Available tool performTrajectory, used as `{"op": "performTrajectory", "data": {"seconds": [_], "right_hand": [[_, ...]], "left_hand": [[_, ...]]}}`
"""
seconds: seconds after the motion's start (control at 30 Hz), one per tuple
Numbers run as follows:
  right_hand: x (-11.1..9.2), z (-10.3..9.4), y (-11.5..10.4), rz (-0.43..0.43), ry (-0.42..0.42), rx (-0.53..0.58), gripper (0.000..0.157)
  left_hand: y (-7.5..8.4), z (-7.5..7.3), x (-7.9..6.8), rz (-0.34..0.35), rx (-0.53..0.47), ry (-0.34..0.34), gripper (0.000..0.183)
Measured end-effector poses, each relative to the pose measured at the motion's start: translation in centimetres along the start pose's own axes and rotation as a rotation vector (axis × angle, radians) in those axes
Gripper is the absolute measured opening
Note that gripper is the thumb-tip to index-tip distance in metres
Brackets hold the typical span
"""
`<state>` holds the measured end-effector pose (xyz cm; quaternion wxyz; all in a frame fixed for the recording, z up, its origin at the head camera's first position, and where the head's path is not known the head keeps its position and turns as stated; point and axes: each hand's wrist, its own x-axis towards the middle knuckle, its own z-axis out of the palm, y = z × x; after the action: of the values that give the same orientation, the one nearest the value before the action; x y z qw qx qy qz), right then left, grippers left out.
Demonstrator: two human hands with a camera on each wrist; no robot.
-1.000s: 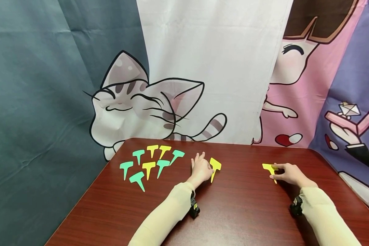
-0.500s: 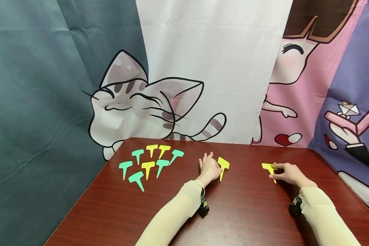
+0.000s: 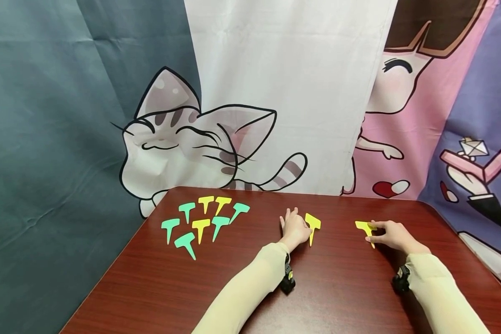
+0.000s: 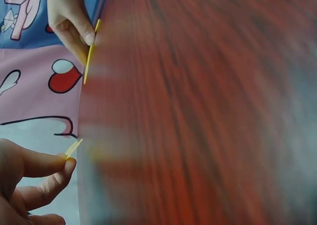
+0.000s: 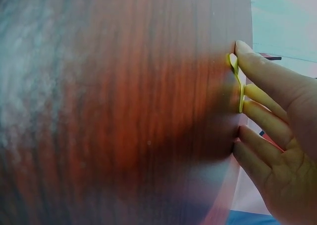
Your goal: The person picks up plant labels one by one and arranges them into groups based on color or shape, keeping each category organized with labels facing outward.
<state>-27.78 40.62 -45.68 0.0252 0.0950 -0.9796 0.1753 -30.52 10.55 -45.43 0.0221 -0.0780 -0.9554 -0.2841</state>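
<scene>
Between thumb and forefinger, my left hand (image 3: pixel 295 229) pinches a yellow T-shaped plant label (image 3: pixel 313 221), its other fingers spread. The left wrist view shows this label (image 4: pixel 74 148) nearly edge-on, raised off the tabletop. Farther right, my right hand (image 3: pixel 395 237) holds a second yellow plant label (image 3: pixel 362 226) low at the table surface, thumb by the stem and forefinger by the head. In the right wrist view that label (image 5: pixel 241 100) sits between thumb and fingers, with the lower fingertips down at the tabletop.
Several green plant labels (image 3: pixel 220 222) and yellow plant labels (image 3: pixel 201 225) lie grouped at the left of the brown wooden table (image 3: pixel 317 287). A printed cartoon curtain (image 3: pixel 325 93) hangs right behind the table's far edge.
My left hand has moved right with its yellow plant label, away from the group and closer to the right hand. The right hand and its label have stayed in place.
</scene>
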Motion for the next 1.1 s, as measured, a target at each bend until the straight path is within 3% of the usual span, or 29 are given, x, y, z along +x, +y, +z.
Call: {"op": "performTrajectory", "data": {"seconds": [0.67, 1.1], "right_hand": [[-0.1, 0.1, 0.0, -0.003, 0.010, 0.016, 0.069], [0.0, 0.1, 0.0, 0.016, -0.011, 0.022, 0.069]], "left_hand": [[3.4, 2.4, 0.8, -0.050, 0.046, -0.025, 0.027], [5.2, 2.9, 0.7, -0.064, 0.077, -0.026, 0.019]]}}
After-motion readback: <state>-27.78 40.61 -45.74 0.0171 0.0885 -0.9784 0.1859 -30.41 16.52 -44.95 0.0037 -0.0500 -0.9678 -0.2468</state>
